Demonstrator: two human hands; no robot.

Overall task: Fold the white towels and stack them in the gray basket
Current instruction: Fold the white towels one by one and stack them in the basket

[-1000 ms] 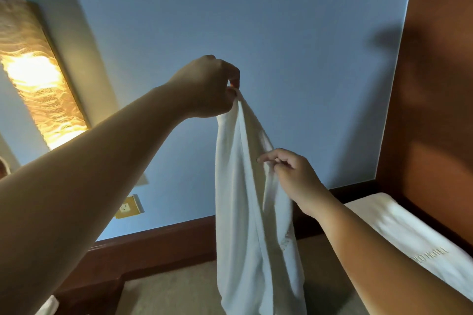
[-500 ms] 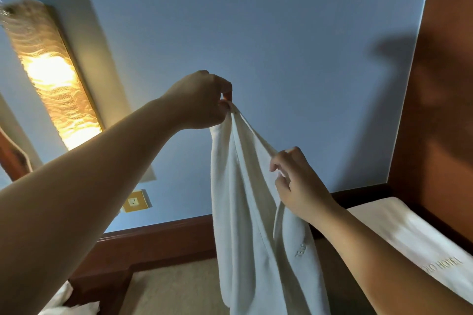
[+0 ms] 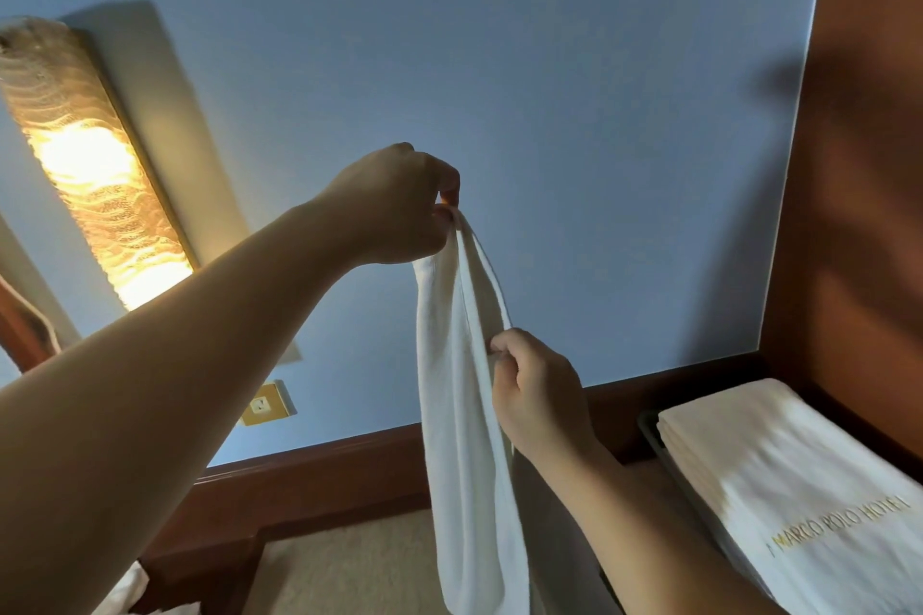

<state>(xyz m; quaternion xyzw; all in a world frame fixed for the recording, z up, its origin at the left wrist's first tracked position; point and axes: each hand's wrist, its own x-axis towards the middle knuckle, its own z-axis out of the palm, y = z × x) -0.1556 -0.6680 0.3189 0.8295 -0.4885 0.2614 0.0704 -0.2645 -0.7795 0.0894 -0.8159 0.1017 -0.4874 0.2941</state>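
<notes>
one white towel (image 3: 464, 415) hangs long and bunched in the air before the blue wall (image 3: 574, 90). left hand (image 3: 394, 210) pinches its top corner with closed fingers; right hand (image 3: 539, 395) fingers grip an edge lower down. at the right edge, one stack of folded towels (image 3: 779, 479) reads "marco polo hotel" in gold.

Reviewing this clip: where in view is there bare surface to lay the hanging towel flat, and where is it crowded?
Bare beige surface shows between the dark wood rail and the hanging towel, which the left hand and right hand pinch. Right is crowded: folded towels fill the gray basket. Crumpled white cloth sits bottom left.
</notes>
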